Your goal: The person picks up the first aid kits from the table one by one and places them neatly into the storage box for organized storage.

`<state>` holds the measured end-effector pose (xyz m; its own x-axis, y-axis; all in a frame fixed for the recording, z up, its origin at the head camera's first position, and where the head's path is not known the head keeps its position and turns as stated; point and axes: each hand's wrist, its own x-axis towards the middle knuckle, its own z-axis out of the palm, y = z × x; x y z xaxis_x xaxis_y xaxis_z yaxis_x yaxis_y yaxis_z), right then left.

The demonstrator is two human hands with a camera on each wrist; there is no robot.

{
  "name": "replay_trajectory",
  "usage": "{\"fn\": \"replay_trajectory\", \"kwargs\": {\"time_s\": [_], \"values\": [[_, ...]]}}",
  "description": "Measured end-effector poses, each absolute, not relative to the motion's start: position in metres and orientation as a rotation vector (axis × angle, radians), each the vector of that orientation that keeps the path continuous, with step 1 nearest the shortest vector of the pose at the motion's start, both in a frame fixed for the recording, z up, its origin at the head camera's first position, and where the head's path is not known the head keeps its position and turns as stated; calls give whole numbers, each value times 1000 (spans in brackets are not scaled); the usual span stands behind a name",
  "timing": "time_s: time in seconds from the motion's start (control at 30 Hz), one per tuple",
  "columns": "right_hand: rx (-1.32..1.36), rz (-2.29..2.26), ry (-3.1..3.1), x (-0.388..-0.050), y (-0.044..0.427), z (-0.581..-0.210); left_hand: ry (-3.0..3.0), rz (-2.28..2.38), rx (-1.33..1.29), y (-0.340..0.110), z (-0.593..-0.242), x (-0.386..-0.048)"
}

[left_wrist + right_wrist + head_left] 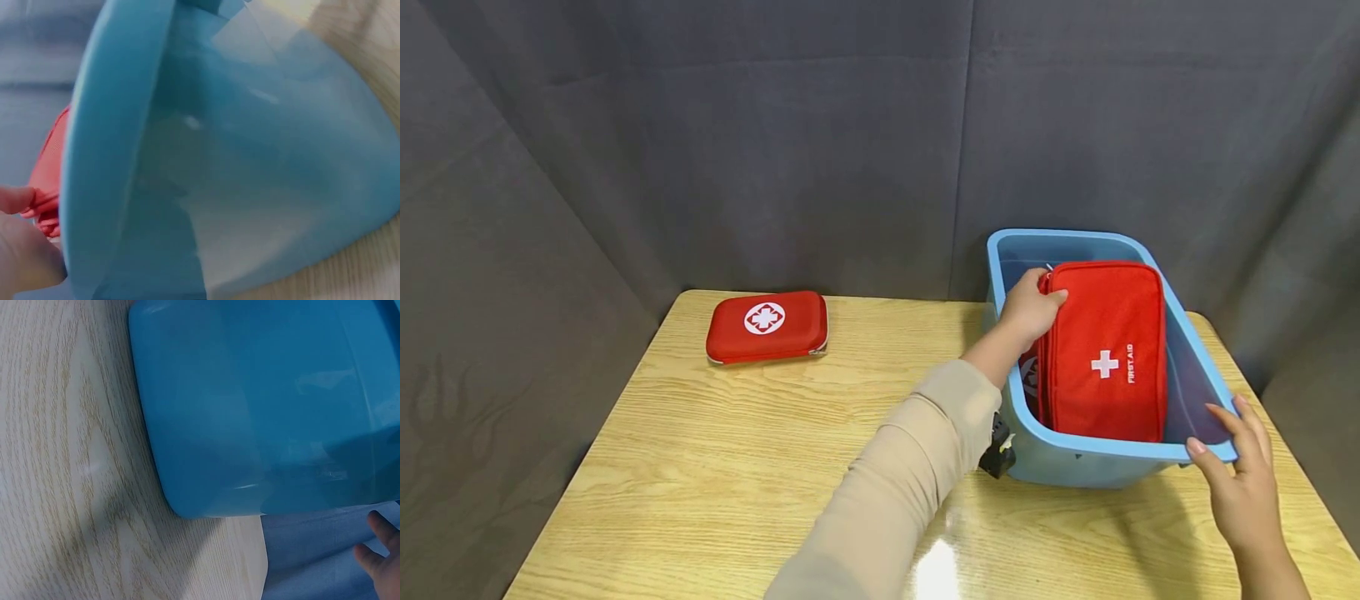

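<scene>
A red first aid pouch (1105, 333) with a white cross leans inside a blue bin (1075, 467). My left hand (1028, 310) pinches the pouch's left edge near its zip between thumb and fingers; in the left wrist view, the bin's wall hides most of the pouch (50, 162). Under the pouch's left side, part of another red item with a pale emblem (1028, 379) shows in the bin. My right hand (1247, 475) is at the bin's near right corner, its fingers spread about the rim; whether it touches is hard to tell.
A red hard case (767, 327) with a round white emblem lies at the back left of the wooden table (737, 467). Grey curtain (812, 167) hangs behind the table and at both sides.
</scene>
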<state>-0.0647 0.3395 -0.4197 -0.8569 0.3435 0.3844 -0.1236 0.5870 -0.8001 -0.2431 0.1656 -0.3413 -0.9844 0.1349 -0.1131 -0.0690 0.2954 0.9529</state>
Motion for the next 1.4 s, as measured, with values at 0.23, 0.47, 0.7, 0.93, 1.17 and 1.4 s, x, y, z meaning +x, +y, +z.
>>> {"fn": "replay_trajectory", "kwargs": {"time_s": [0.23,0.47,0.7,0.93,1.17,1.4], "values": [[-172,1230,-2329,-67,340,-422,2441,1711,-136,172,-345,-239],[-150,1216,-2341,-69,340,-422,2178,1882,-318,172,-346,-241],[-166,1197,-2340,-66,344,-421,1835,2063,-376,170,-341,-239],[-174,1205,-2327,-65,345,-421,1560,2217,-200,148,-345,-237],[-187,1206,-2324,-65,345,-422,1346,2354,-121,123,-354,-244],[-200,1211,-2321,-67,346,-423,1253,2554,-274,100,-363,-252]]}}
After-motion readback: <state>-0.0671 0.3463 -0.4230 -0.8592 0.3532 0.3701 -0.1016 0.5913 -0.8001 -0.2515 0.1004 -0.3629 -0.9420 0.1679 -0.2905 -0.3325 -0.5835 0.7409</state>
